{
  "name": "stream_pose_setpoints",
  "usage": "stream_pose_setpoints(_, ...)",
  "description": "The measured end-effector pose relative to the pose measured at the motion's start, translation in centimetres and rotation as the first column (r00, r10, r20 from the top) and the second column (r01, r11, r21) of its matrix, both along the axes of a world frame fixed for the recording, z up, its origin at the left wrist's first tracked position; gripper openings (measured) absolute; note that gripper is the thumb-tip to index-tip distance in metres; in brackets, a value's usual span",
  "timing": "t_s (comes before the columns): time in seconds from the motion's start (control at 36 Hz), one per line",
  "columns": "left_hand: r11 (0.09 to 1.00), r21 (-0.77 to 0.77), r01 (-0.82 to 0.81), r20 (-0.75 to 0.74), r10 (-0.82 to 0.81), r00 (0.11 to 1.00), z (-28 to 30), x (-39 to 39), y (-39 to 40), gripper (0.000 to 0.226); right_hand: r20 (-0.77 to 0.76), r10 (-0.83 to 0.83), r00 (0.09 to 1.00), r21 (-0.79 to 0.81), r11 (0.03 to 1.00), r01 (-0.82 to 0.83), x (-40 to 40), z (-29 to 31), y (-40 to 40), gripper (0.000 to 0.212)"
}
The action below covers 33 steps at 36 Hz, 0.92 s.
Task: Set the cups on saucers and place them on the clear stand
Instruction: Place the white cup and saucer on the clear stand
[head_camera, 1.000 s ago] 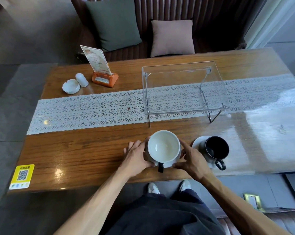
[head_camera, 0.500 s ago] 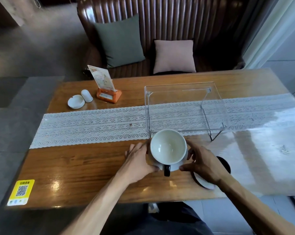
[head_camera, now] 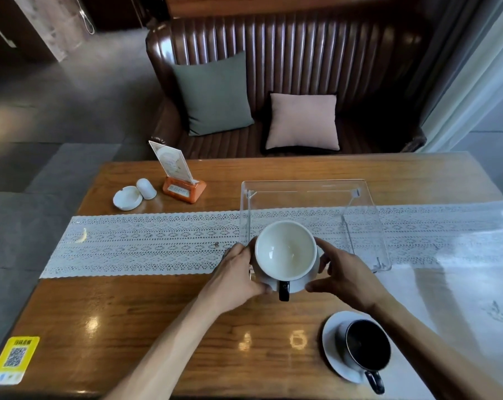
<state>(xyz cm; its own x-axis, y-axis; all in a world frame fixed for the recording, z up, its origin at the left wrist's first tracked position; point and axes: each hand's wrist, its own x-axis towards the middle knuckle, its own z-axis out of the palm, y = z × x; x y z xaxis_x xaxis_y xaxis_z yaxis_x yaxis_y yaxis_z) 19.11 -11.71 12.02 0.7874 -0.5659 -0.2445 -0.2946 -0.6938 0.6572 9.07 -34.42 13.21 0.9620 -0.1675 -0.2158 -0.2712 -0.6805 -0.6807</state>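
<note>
A white cup (head_camera: 285, 249) with a black handle sits on a white saucer (head_camera: 298, 284). My left hand (head_camera: 235, 277) grips the saucer's left rim and my right hand (head_camera: 344, 274) grips its right rim, holding the pair over the near left corner of the clear stand (head_camera: 357, 194). The stand's top carries nothing else. A black cup (head_camera: 367, 345) rests on a second white saucer (head_camera: 332, 347) at the table's near right, with no hand on it.
The wooden table (head_camera: 129, 321) carries a white lace runner (head_camera: 146, 241) under the stand. An ashtray (head_camera: 127, 197), a small white shaker (head_camera: 146, 188) and an orange card holder (head_camera: 183, 189) stand at the far left. A yellow QR sticker (head_camera: 14, 359) marks the near left corner.
Both hands have lifted the white cup and saucer off the table and carried them forward to the stand's near left corner. The black cup stayed put; the camera tilted up.
</note>
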Motion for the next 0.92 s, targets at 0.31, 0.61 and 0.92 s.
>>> stream_pose_setpoints(0.31, 0.988, 0.153, -0.027, 0.083, 0.014, 0.996, -0.2, 3.8, -3.1, 0.081, -0.031, 0.043, 0.999, -0.002, 0.999, -0.044, 4.6, -0.6, -2.5, 0.096)
stream_pose_setpoints(0.61, 0.964, 0.261, -0.056, 0.096, 0.032, 0.995, -0.1, 6.2, -4.9, 0.074, -0.068, 0.071, 0.995, 0.019, 0.997, -0.069, 8.0, -2.3, -3.5, 0.098)
stream_pose_setpoints(0.92, 0.960, 0.266, -0.088, 0.123, 0.057, 0.991, -0.5, 7.7, -5.6, 0.071, -0.092, 0.060, 0.994, 0.001, 0.998, -0.060, 10.0, -3.1, -3.9, 0.095)
